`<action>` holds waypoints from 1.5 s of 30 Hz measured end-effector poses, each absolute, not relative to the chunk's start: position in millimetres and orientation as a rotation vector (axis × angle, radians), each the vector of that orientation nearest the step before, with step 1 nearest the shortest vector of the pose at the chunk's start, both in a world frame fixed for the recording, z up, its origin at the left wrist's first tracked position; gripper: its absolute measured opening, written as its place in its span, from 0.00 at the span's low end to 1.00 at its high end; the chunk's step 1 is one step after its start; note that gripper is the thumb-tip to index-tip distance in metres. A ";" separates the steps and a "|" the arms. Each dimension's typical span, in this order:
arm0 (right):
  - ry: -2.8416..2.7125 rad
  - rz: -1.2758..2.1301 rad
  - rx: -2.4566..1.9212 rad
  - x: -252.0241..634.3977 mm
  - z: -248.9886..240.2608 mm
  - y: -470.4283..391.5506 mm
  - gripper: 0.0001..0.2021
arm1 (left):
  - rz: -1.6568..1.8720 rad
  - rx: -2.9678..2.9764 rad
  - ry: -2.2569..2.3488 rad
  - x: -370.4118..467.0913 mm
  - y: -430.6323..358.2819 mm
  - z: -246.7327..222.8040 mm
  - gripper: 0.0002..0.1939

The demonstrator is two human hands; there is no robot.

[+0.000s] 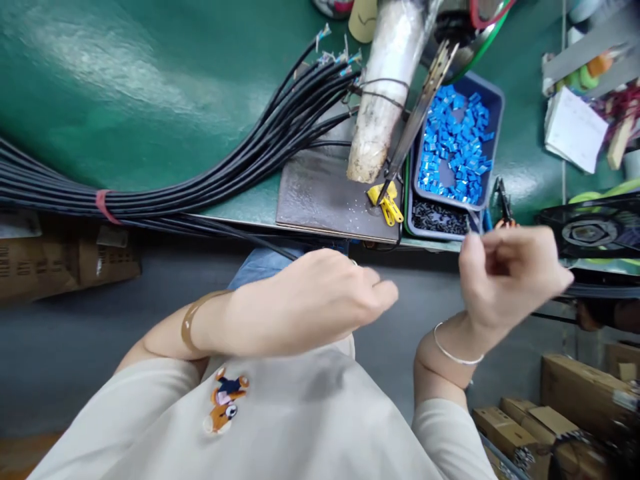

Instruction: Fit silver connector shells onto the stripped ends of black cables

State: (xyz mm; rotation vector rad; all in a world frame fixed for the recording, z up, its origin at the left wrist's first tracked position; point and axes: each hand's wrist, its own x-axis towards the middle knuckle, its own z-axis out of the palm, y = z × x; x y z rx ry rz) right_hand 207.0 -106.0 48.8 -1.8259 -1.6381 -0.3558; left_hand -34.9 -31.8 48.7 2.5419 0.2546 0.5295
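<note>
My left hand (325,300) is closed, palm down, in front of the table edge; whatever it may hold is hidden. To the right, my right hand (510,280) is raised with its fingers curled in, near the front of the bins, and anything between them is too small or blurred to name. A bundle of black cables (240,167) with stripped ends lies across the table. Blue pieces (455,140) fill a grey-blue bin (494,127). Small black parts (437,219) lie in a tray below it. A yellow clip-like tool (389,203) rests on a dark board (320,193).
A wrapped white roll (385,87) and long metal scissors-like tool (420,113) extend over the board. Pliers (504,207) lie right of the bins. A paper pad (575,130) and a black fan (590,232) are farther right. Cardboard boxes (585,393) stand below right.
</note>
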 end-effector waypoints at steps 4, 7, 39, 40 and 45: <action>-1.697 -0.637 -2.407 252.0 35.8 -52.6 0.11 | 0.111 1.721 -0.260 -37.9 -10.0 9.7 0.07; -1.677 -0.614 -2.606 279.8 25.2 -21.6 0.13 | 0.190 1.106 -0.063 -49.4 -7.7 -22.4 0.05; -1.490 -0.050 -1.469 166.1 4.7 -77.8 0.02 | 0.807 0.980 0.633 -3.6 -14.8 -10.5 0.06; -1.475 -0.009 -1.430 159.4 0.1 -81.0 0.03 | 0.802 0.991 0.638 -3.0 -14.9 -10.3 0.06; -1.479 0.026 -1.287 143.0 -22.6 -84.1 0.06 | 0.774 1.002 0.664 -2.0 -15.2 -11.8 0.07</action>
